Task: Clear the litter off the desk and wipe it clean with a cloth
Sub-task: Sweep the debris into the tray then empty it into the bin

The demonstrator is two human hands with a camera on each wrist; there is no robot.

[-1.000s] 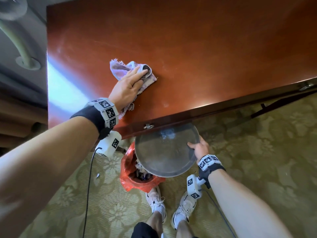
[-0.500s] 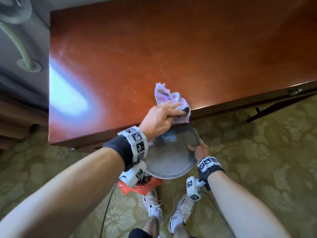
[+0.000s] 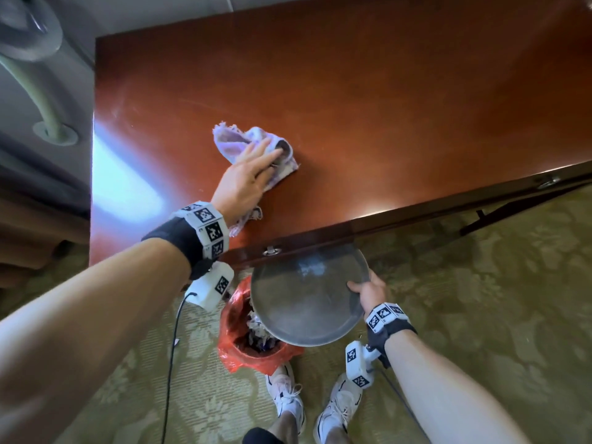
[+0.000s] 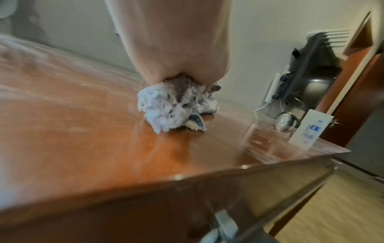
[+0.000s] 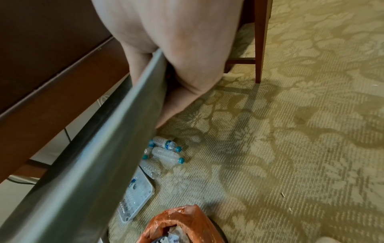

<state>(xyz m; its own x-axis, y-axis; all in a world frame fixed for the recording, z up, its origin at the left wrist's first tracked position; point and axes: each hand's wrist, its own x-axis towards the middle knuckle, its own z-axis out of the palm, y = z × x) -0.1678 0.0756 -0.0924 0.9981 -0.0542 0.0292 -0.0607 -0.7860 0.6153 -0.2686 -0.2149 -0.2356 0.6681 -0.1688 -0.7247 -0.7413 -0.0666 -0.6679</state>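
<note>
A crumpled lilac cloth [image 3: 230, 141] lies on the reddish wooden desk [image 3: 384, 107], left of centre. My left hand [image 3: 253, 168] presses flat on it with straight fingers; the left wrist view shows the palm [image 4: 172, 41] over the bunched cloth [image 4: 172, 110]. Below the desk's front edge, my right hand [image 3: 365, 291] grips the rim of a round metal tray [image 3: 304, 299], thumb on top. The tray hangs tilted over a bin lined with a red bag [image 3: 237, 318] holding paper litter. The right wrist view shows the tray's rim [image 5: 104, 156] edge-on in my right hand [image 5: 176, 49].
At the desk's far right end stand a white card [image 4: 309, 129] and a kettle [image 4: 286, 121], below a wall-mounted screen [image 4: 311, 70]. Under the desk lie several plastic bottles [image 5: 166, 152] and a white plastic tray [image 5: 135, 195]. A chair leg [image 5: 260, 41] stands on the patterned carpet.
Half a second ago my left hand had swept the cloth to the desk's front edge above the tray; now it is back further in on the desktop. The tray has stayed put.
</note>
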